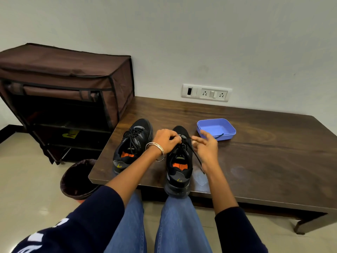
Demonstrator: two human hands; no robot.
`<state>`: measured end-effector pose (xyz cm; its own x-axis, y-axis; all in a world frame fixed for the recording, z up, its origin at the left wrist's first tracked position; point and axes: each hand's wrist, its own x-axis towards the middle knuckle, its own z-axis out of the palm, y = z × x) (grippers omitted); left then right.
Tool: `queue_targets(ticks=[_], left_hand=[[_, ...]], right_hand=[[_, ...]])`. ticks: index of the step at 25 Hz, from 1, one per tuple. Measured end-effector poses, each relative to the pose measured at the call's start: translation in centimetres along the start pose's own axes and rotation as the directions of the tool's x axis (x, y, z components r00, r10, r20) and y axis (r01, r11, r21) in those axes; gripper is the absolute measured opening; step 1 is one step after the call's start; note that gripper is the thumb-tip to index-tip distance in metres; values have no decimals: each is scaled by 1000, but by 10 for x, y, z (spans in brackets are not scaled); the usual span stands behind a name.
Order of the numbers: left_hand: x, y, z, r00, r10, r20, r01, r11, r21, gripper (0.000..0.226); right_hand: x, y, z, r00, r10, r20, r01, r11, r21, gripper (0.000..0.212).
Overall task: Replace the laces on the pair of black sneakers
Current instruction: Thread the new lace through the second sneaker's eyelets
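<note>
Head cam, looking down at a dark wooden table (255,143). I see both black sneakers on it, toes pointing away from me. The left sneaker (132,145) sits fully laced, near the table's left edge. The right sneaker (179,161) is closer to me, heel hanging slightly over the front edge, above the jeans (175,225)

Left hand (166,140) is over the right sneaker's eyelets, fingers curled and pinching the black lace (196,154) at the upper rows. Two silver bangles (156,150) on that wrist. Right hand (207,146) is just right of the shoe, fingers spread and mostly straight; the lace runs taut across its thumb side and down past the wrist. Can't tell if the thumb actually pinches it

Blue plastic tray (226,126) stands right of the sneakers, behind the right hand; a dark lace end lies inside

Writing: orange insole patches in both shoes carry dark lettering, too small to read. Small yellow logo on each heel, unreadable. White letters on the navy sleeve (73,221), cropped, not legible

Left of the table: brown fabric shoe rack (63,79), front open, with a yellow item on a shelf. Dark round bin (77,178) on the floor. White socket panel (206,93) on the wall
</note>
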<state>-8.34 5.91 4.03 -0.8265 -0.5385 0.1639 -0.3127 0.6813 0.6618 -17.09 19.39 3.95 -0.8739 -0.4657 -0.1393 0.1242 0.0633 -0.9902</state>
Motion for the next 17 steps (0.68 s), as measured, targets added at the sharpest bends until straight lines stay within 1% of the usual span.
queue_targets(ticks=[1, 2, 3, 4, 5, 6, 7, 8, 10, 12, 13, 15, 17], left_hand=[[1, 0, 0, 1000, 6, 7, -6, 1000, 24, 27], [1, 1, 1, 1000, 13, 15, -14, 998, 65, 32], [2, 2, 1, 999, 17, 30, -20, 994, 109, 37], [2, 4, 0, 999, 7, 48, -15, 988, 156, 40], [2, 5, 0, 998, -4, 65, -9, 979, 205, 40], [2, 5, -2, 997, -7, 80, -13, 968, 252, 36], [3, 3, -4, 995, 6, 100, -35, 956, 291, 30], [3, 2, -6, 992, 32, 120, -68, 948, 312, 26], [2, -1, -9, 986, 94, 141, -133, 944, 303, 23], [1, -4, -7, 980, 125, 153, -163, 949, 270, 23], [0, -5, -5, 981, 119, 152, -155, 956, 251, 24], [-3, -4, 1, 987, 55, 150, -86, 975, 206, 26], [-2, -5, 2, 988, -12, 151, -10, 990, 142, 34]], right_hand=[[-1, 8, 1, 991, -89, 96, 107, 972, -207, 72], [-3, 13, 4, 971, -146, 191, 211, 898, -386, 71], [-2, 16, 8, 951, -173, 257, 289, 790, -541, 64], [-1, 15, 11, 940, -194, 279, 336, 653, -679, 50], [-2, 12, 14, 935, -209, 287, 355, 529, -771, 35], [-2, 11, 15, 933, -218, 288, 358, 450, -818, 27], [-3, 10, 15, 929, -223, 295, 365, 420, -831, 24], [-4, 10, 14, 926, -214, 312, 375, 423, -825, 22], [-5, 8, 11, 924, -155, 349, 379, 479, -792, 17], [-6, 6, 10, 932, -133, 338, 356, 517, -779, 12], [-8, 5, 12, 937, -156, 312, 347, 503, -791, 12], [-9, 3, 14, 931, -225, 287, 358, 414, -837, 12], [-7, 8, 14, 924, -260, 279, 359, 344, -868, 11]])
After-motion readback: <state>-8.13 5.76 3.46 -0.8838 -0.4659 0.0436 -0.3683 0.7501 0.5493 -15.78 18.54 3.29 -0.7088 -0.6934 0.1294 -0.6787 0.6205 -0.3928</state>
